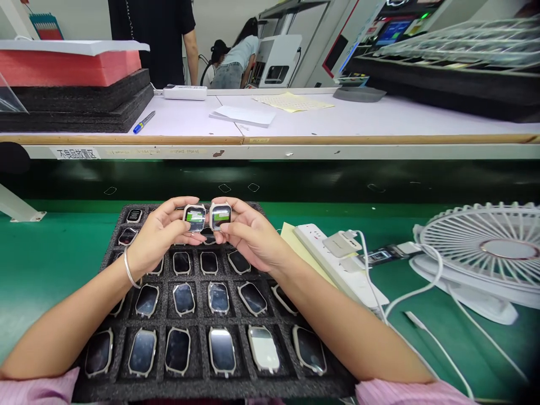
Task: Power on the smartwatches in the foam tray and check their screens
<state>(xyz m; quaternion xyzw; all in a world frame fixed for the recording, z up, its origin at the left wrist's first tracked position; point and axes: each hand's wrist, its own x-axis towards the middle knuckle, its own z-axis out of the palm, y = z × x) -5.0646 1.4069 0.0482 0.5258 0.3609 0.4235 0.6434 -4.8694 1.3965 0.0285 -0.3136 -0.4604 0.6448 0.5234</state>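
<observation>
My left hand (172,225) pinches a smartwatch body (195,218) without a strap; its screen is lit, with a green band. Beside it, my right hand (244,228) grips a second watch body (220,215), also lit with green on the screen. Both are held side by side above the far part of a black foam tray (162,326). Rows of compartments in the tray hold several similar watch bodies, most with dark screens, such as the watch (178,350) in the near row. My hands hide some far compartments.
At the right lie a white power strip (337,264) with a plugged-in adapter, loose white cables and a white fan (485,253). A raised shelf (185,121) crosses the back, bearing foam stacks (71,101), a pen (144,122) and papers (244,115). Several people are beyond it.
</observation>
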